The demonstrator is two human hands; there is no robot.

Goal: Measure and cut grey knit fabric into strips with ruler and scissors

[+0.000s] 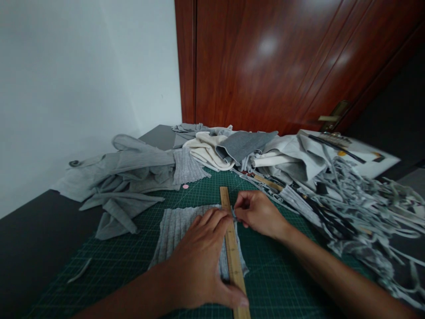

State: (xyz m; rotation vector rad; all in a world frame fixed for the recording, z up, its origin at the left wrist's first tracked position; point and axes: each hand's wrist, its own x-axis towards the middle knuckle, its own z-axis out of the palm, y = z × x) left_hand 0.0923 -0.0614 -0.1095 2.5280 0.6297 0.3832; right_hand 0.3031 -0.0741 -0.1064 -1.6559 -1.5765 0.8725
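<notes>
A piece of grey ribbed knit fabric (177,228) lies on the green cutting mat (275,279). Across its right part runs a wooden ruler (233,254), pointing away from me. My left hand (202,252) is spread over the fabric, its fingertips and thumb pressing on the ruler. Just right of the ruler, my right hand (255,212) is closed in a pinch at the fabric's far right edge. The pinched bit is mostly hidden by the fingers.
Grey garments (133,168) lie heaped at the left, and folded cream and grey cloth (245,146) at the back. Tangled fabric strips (361,208) cover the right side, near a white clipboard (375,155). A wooden door (252,66) stands behind.
</notes>
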